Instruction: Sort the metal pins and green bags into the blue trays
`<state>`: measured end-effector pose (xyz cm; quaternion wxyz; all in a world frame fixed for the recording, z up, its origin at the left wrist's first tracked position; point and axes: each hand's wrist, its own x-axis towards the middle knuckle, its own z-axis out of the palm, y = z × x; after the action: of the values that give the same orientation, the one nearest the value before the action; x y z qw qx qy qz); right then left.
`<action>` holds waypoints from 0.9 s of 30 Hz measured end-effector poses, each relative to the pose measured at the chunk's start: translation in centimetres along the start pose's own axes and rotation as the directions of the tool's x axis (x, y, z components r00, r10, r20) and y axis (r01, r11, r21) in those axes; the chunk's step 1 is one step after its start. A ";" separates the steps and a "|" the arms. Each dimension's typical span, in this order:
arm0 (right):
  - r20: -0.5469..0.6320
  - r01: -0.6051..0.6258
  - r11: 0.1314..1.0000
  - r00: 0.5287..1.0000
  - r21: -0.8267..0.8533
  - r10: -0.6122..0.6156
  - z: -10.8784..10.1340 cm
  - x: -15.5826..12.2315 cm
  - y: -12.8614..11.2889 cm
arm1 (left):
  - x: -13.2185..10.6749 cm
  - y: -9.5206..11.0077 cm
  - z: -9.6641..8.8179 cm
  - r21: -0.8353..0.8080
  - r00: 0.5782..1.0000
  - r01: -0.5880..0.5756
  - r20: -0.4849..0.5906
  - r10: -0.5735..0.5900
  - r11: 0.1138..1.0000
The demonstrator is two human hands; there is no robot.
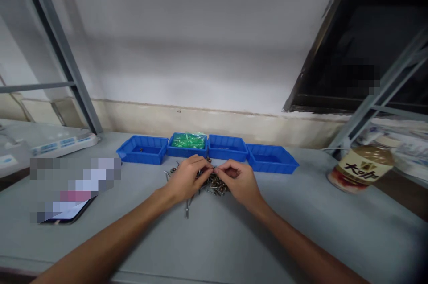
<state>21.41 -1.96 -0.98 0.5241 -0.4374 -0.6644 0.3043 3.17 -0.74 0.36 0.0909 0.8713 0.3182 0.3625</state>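
My left hand [189, 178] and my right hand [240, 182] meet fingertip to fingertip over a pile of metal screws [217, 187]. Both are closed in a pinch, thumb against forefinger. Whatever small piece sits between the fingertips is too small to name. Some pieces in the pile look silver, others brass-brown, and the hands hide part of it. One loose screw [187, 211] lies on the grey table in front of my left hand.
Behind the pile stand a blue bin [140, 158] with tiny pieces, another [182, 153] holding a green-filled plastic bag [189, 141], and two more [229, 154]. A phone [72, 215] and power strip [67, 143] lie left; a labelled bottle [363, 168] stands right.
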 end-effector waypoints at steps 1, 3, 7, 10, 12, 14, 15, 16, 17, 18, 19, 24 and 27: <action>0.013 0.010 1.000 1.000 -0.003 -0.010 0.1 -0.1 0.0 | -0.2 0.1 0.1 0.011 1.000 0.005 0.010 -0.005 1.000; 0.026 0.039 0.999 0.999 -0.030 -0.038 0.2 -0.2 -0.2 | -0.6 0.1 0.0 0.077 0.999 -0.003 0.034 0.000 0.997; -0.040 0.054 0.987 0.997 -0.151 -0.061 -0.5 0.3 -0.6 | -0.9 -0.6 -0.8 0.103 0.999 0.040 -0.011 -0.040 0.994; 0.012 0.049 0.967 0.999 -0.251 -0.048 -1.7 0.9 -0.6 | -1.1 -1.5 -1.4 0.053 0.999 0.054 -0.011 -0.053 0.997; 0.151 0.094 0.946 0.987 -0.309 -0.049 -2.6 1.2 -0.5 | -1.2 -1.8 -1.7 0.056 0.999 0.048 0.008 -0.049 0.997; 0.288 0.154 0.929 0.956 -0.337 -0.055 -3.3 1.3 -0.5 | -1.2 -1.8 -1.7 0.066 0.999 0.037 0.023 -0.038 0.997; 0.338 0.182 0.921 0.939 -0.345 -0.059 -3.6 1.4 -0.5 | -1.2 -1.8 -1.7 0.072 0.999 0.029 0.035 -0.031 0.997; 0.375 0.207 0.912 0.925 -0.353 -0.065 -3.9 1.4 -0.6 | -1.2 -1.7 -1.7 0.078 0.999 0.019 0.049 -0.023 0.997; 0.407 0.234 0.902 0.910 -0.363 -0.073 -4.1 1.4 -0.7 | -1.2 -1.6 -1.6 0.085 0.998 0.011 0.066 -0.017 0.996; 0.439 0.265 0.889 0.895 -0.373 -0.082 -4.2 1.4 -0.8 | -1.2 -1.5 -1.6 0.092 0.997 0.004 0.082 -0.012 0.996; 0.473 0.297 0.876 0.876 -0.380 -0.092 -4.3 1.4 -0.8 | -1.3 -1.4 -1.6 0.098 0.995 -0.001 0.097 -0.009 0.995; 0.602 0.395 0.831 0.793 -0.391 -0.094 -4.0 1.2 -0.4 | -1.4 -1.5 -1.3 0.123 0.989 -0.002 0.148 -0.016 0.992; 0.601 0.401 0.820 0.794 -0.408 -0.089 -3.8 1.2 -0.1 | -1.6 -1.6 -1.1 0.119 0.988 0.000 0.154 -0.018 0.993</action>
<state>24.92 -1.12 0.65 0.2068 -0.3596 -0.8966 0.1550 0.76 -0.57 -0.34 0.0650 0.8992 0.3351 0.2739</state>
